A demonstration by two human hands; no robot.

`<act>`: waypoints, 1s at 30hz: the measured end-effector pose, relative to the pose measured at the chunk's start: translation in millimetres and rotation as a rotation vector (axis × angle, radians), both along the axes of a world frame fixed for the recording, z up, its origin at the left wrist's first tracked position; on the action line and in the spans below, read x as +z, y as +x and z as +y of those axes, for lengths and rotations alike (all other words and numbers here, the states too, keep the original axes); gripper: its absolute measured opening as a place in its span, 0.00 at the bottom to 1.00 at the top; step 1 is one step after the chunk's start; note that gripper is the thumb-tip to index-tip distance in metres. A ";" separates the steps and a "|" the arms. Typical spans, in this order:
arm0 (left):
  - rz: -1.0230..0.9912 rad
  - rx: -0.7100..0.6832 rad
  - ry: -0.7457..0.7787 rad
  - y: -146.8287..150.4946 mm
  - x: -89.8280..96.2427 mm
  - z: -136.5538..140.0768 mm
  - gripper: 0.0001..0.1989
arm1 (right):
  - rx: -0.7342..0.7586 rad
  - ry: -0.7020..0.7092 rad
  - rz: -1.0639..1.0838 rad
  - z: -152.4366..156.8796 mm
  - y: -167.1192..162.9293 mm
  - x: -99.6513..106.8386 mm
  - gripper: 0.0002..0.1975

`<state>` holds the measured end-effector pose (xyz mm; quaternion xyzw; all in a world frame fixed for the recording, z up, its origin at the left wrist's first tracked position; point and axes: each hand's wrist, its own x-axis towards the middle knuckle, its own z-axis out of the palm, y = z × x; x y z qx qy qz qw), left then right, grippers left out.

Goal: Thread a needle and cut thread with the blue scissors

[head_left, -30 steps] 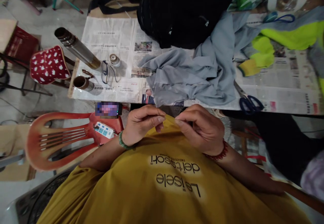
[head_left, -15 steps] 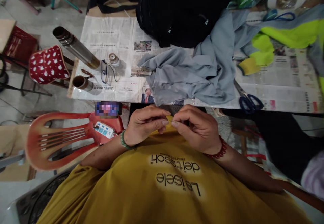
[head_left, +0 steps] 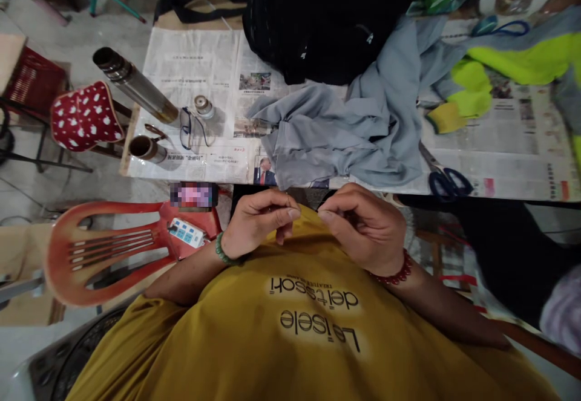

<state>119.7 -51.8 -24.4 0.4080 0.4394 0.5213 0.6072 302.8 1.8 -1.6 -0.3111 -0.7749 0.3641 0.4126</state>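
My left hand [head_left: 261, 216], with a green bead bracelet, pinches a thin needle-like sliver [head_left: 287, 198] between thumb and forefinger. My right hand [head_left: 365, 225], wearing a red bead bracelet, has thumb and forefinger pressed together; whatever they hold is too fine to make out. Both hands hover over the front of my mustard shirt [head_left: 318, 292], fingertips a small gap apart, just short of the table edge. Beyond them a crumpled grey garment [head_left: 345, 135] lies on the table. Dark-handled scissors [head_left: 447, 182] rest to its right.
Newspaper covers the table [head_left: 195, 56]. On it are a steel flask [head_left: 140, 89], a cup [head_left: 145, 148], glasses [head_left: 188, 129], a black bag [head_left: 327, 20] and grey-and-lime cloth [head_left: 521, 62]. A red chair [head_left: 109, 207] at left holds a power strip [head_left: 187, 233] and a phone [head_left: 193, 196].
My hands have moved apart: the fingertips were nearly touching before, and my right hand has shifted slightly right. The things on the table stay where they were.
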 end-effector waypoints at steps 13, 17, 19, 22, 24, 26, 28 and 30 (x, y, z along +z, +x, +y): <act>0.007 0.039 -0.075 1.0 -2.2 -2.6 0.10 | -0.109 0.277 -0.006 -1.7 -10.6 -1.6 0.03; 0.028 0.053 -0.042 0.7 -4.5 -2.6 0.11 | -0.120 0.293 -0.021 -0.5 -14.0 2.4 0.03; 0.039 0.058 -0.042 0.4 -4.9 -2.2 0.11 | -0.121 0.298 -0.029 0.4 -15.5 4.0 0.04; 0.031 0.058 -0.040 -0.3 -5.6 -0.1 0.10 | -0.125 0.305 -0.029 2.3 -17.8 4.0 0.05; 0.021 0.064 -0.029 -0.7 -6.4 3.0 0.10 | -0.134 0.318 -0.025 4.3 -19.4 2.3 0.05; 0.020 0.074 -0.010 -0.9 -7.4 7.9 0.09 | -0.149 0.345 -0.017 7.1 -21.0 0.2 0.06; 0.022 0.080 0.019 -1.1 -8.5 13.9 0.09 | -0.173 0.383 -0.016 10.9 -22.5 -1.3 0.06; 0.034 0.084 0.046 -1.8 -9.5 19.7 0.09 | -0.202 0.435 -0.028 15.2 -23.7 -1.6 0.05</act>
